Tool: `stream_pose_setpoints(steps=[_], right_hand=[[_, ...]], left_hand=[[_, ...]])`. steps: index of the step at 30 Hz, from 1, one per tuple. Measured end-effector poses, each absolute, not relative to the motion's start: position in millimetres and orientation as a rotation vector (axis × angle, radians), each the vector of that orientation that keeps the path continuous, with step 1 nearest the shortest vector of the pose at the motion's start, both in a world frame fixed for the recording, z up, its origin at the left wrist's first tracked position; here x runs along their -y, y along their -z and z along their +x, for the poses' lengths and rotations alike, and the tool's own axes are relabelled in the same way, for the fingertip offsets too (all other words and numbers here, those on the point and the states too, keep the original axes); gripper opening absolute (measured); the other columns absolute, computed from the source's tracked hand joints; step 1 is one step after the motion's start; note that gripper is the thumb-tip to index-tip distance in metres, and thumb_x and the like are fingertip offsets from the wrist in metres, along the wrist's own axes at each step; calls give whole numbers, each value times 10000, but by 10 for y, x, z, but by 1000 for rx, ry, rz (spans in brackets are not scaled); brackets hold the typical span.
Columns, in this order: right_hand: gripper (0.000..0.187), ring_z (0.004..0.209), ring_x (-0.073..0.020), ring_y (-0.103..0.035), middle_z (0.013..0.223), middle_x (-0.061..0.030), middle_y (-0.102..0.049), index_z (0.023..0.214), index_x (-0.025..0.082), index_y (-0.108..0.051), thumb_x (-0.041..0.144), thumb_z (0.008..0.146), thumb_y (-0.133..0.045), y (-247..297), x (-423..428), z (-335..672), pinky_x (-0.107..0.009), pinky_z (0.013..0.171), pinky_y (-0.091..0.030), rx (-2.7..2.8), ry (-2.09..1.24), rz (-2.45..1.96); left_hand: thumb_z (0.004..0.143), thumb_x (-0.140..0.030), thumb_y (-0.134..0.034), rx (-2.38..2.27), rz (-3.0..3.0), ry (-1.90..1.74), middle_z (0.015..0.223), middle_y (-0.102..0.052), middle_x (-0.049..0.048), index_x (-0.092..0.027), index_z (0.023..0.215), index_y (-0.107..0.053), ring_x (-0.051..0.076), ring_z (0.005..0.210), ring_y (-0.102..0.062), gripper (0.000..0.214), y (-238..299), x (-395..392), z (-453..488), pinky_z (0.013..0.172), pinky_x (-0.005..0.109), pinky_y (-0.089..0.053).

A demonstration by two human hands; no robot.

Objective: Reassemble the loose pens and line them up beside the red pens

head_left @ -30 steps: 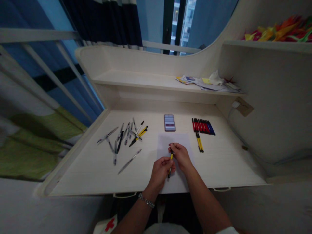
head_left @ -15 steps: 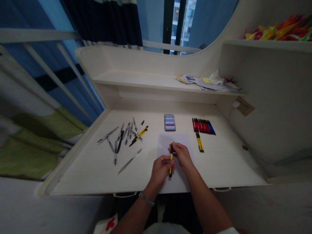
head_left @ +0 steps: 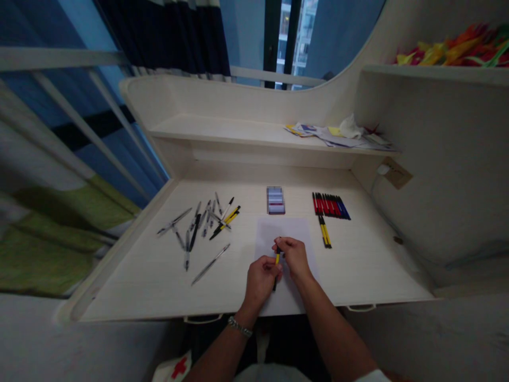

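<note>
Pen (head_left: 277, 259), a slim yellow barrel with a black end, sits in a narrow pinch between left hand (head_left: 260, 284) and right hand (head_left: 292, 258), over a matte paper sheet (head_left: 280, 229). Fingers hide much of it, so the exact hold is hard to read. Pale wood-grain desk (head_left: 369, 276) carries loose clear and black pens (head_left: 202, 225) to the left and a tight row of red and blue pens (head_left: 331, 206) to the right.
</note>
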State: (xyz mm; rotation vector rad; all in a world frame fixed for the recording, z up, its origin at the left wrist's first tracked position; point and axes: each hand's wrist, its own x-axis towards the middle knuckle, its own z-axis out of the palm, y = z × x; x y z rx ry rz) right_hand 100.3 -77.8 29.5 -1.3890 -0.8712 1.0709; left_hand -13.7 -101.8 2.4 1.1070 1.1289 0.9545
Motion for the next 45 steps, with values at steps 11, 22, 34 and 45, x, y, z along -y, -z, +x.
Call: stream_pose_setpoints(steps=[11,22,34,45], right_hand=[[350,667,-142,-573,826,-29,-673,890,188,-667,420,648,-771,-279,1131,1130,-253,584,-439,889,-1128,-1249],[274,711,-129,-600,745,37,-613,787,257,-577,513,757,-670,-351,808,1203,-312,676,-513,101,-1232,-561],[257,368,-71,-237,479,85,-312,652,211,-507,431,782,-520,-324,619,1748,-189,340,-202,183,-1310,-541],[419,386,-83,-278,508,51,-380,680,214,-542,613,781,-465,-349,521,1812,-201,331,-187,324,-1191,-782]], left_hand=[[717,-365,-737,-836,678,-1184,958,-719,114,-151,892,-578,219,936,-671,319,-390,828,-20,878,387,-492],[652,-329,-778,-901,1043,-1013,1006,-719,111,-155,965,-705,232,950,-661,365,-306,888,-60,882,360,-484],[723,-201,-653,-1287,1732,-908,1015,-705,44,-217,946,-703,198,907,-648,229,0,778,-436,867,355,-499],[694,-89,-644,-1252,1994,-864,1065,-670,71,-214,959,-689,251,1050,-574,297,65,885,-429,956,436,-427]])
